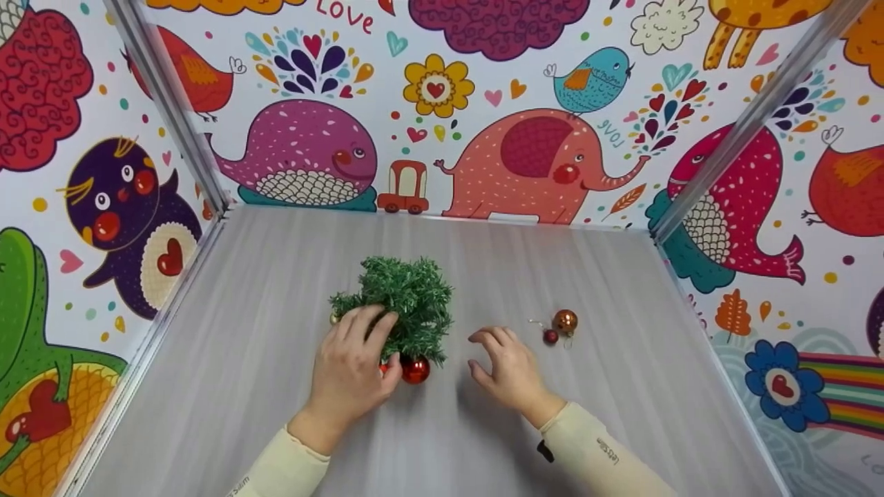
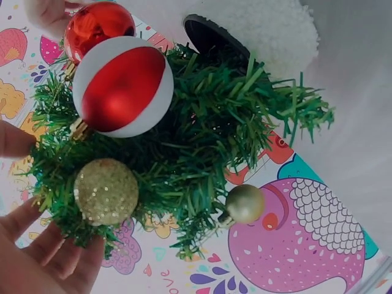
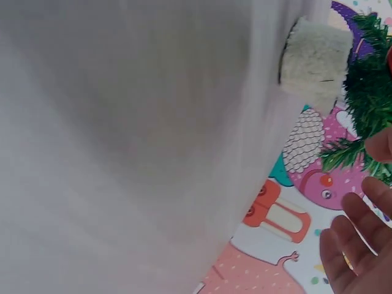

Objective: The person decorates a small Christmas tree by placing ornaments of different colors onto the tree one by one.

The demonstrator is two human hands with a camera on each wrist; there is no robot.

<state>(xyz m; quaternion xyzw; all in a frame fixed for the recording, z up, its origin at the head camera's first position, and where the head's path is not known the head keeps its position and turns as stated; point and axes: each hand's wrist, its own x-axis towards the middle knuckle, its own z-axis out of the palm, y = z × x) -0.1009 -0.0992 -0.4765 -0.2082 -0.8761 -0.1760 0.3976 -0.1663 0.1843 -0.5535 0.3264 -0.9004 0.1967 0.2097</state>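
A small artificial Christmas tree [image 1: 414,293] stands on the table, its white base [image 3: 315,64] visible in the right wrist view. My left hand [image 1: 349,366] touches the tree's top from the left, fingers loosely bent and spread along the branches. On the tree hang a red-and-white ball [image 2: 125,86], a shiny red ball [image 2: 98,30], a gold glitter ball [image 2: 106,192] and a smaller gold ball [image 2: 245,204]. To the right of the tree, my right hand [image 1: 511,369] hovers apart from it, holding nothing, fingers relaxed.
A copper-coloured ball ornament [image 1: 565,322] and a small dark red ball [image 1: 550,336] lie on the table [image 1: 608,414] beyond the right hand. Printed panels [image 1: 428,159] with cartoon animals stand around the table's back and sides.
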